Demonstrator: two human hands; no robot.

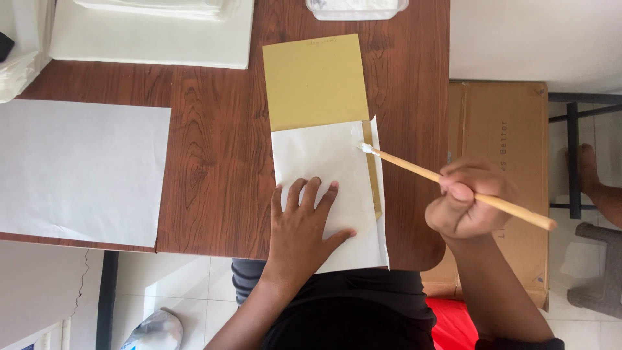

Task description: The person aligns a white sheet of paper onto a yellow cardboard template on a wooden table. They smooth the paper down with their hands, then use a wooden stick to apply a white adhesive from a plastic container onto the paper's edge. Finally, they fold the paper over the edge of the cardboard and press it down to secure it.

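Note:
A mustard-yellow sheet (314, 81) lies on the brown wooden table (214, 155), its lower half covered by a folded white paper (324, 159). My left hand (303, 223) presses flat on the white paper, fingers spread. My right hand (470, 198) grips a thin wooden brush (414, 170) by its handle. The brush's white-coated tip (366, 148) touches the right edge of the white paper, where a narrow strip of yellow shows.
A large white sheet (81, 172) covers the table's left side. White paper stacks (152, 29) lie at the back left, a clear plastic container (356, 8) at the back edge. A cardboard box (505, 168) stands on the floor to the right. Another person's foot (593, 175) is further right.

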